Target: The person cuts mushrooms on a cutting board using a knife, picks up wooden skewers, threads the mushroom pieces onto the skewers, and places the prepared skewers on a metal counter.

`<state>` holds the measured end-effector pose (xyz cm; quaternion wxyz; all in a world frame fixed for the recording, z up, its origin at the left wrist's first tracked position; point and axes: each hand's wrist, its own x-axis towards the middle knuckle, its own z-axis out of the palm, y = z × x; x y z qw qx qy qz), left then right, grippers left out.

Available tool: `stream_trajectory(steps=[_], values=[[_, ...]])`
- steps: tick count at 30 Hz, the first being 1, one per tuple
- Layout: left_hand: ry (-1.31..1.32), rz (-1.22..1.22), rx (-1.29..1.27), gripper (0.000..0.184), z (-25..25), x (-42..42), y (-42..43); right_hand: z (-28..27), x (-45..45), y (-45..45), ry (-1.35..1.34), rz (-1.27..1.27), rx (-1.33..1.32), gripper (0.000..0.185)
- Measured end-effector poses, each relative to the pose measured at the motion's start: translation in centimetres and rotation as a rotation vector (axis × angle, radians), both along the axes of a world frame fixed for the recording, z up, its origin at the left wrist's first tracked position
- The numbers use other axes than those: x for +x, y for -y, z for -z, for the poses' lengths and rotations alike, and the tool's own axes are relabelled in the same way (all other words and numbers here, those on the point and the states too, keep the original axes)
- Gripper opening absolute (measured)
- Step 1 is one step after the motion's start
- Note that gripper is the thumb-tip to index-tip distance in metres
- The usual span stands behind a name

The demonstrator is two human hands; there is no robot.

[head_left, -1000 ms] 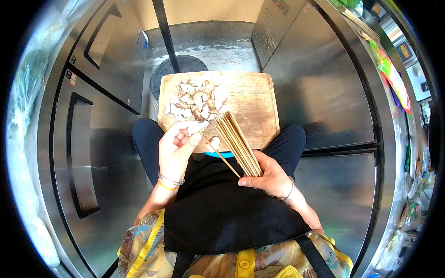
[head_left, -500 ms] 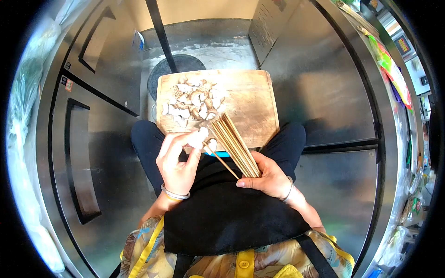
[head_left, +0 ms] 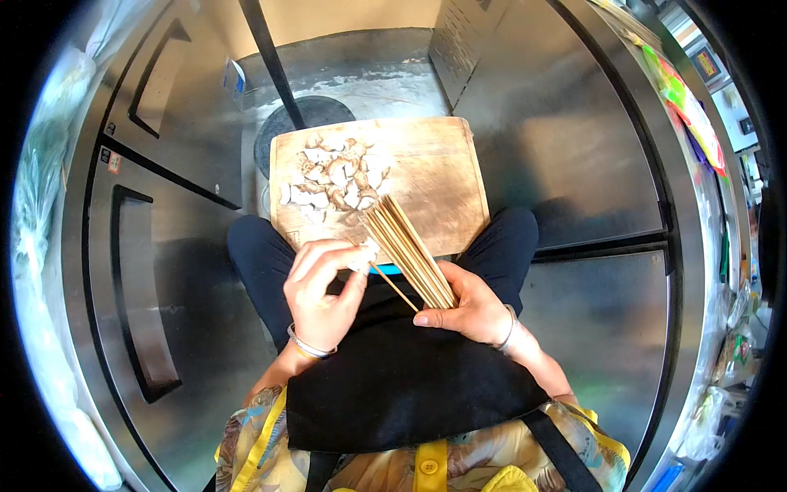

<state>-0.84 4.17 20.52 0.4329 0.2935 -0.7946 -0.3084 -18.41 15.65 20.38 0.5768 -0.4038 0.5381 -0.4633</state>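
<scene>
My left hand (head_left: 318, 289) pinches whitish mushroom pieces (head_left: 363, 256) around the upper end of a single wooden skewer (head_left: 397, 287). What looks like the skewer's tip pokes out just past them. The lower end of that skewer sits under the thumb of my right hand (head_left: 475, 310). Wrapped in the same right hand is a thick bundle of bamboo skewers (head_left: 410, 254), slanting up and left over the near edge of a wooden cutting board (head_left: 438, 168). Cut mushrooms (head_left: 338, 174), brown and white, lie heaped on the board's left half.
Stainless steel cabinets (head_left: 176, 271) with black handles stand close on the left, and more steel doors (head_left: 574, 148) on the right. The board lies over my knees (head_left: 261, 254). A dark pole (head_left: 275, 66) and round dark disc (head_left: 332, 108) are behind it. Plastic bags line both edges.
My left hand has moved slightly down and right, bringing the pinched mushroom piece onto the skewer against the one below. My right hand keeps its grip; the whole view has shifted a little.
</scene>
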Motion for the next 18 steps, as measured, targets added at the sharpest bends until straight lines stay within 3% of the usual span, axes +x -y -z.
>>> stream_trajectory(steps=[4,6,7,9,11,13,14,18], values=[[0.061,0.056,0.031,0.023,1.0,-1.0,0.1,0.5,-0.4,-0.1,-0.033,0.031,-0.005,0.051],[0.074,0.092,0.120,0.022,3.0,-1.7,0.8,0.4,-1.0,0.1,-0.441,0.042,0.080,0.047],[0.116,0.121,0.167,0.020,3.8,-2.0,1.3,0.6,-1.0,0.1,-0.442,0.037,0.074,0.047],[-0.097,0.186,0.415,0.018,6.9,-3.1,1.4,1.0,-1.1,0.2,-0.552,0.089,-0.024,0.042],[0.015,0.195,0.383,0.016,9.1,-3.5,1.8,0.3,-1.3,0.1,-0.496,0.054,0.020,0.032],[0.017,0.220,0.358,0.016,6.7,-4.0,1.2,-1.3,-1.5,0.0,0.275,-0.034,0.229,0.023],[0.026,0.211,0.324,0.016,7.1,-4.0,1.0,-1.4,-1.8,-0.1,0.454,-0.101,0.161,0.019],[-0.019,0.314,0.527,0.018,8.4,-3.4,1.9,0.4,-2.0,-0.1,0.503,-0.027,0.202,0.015]])
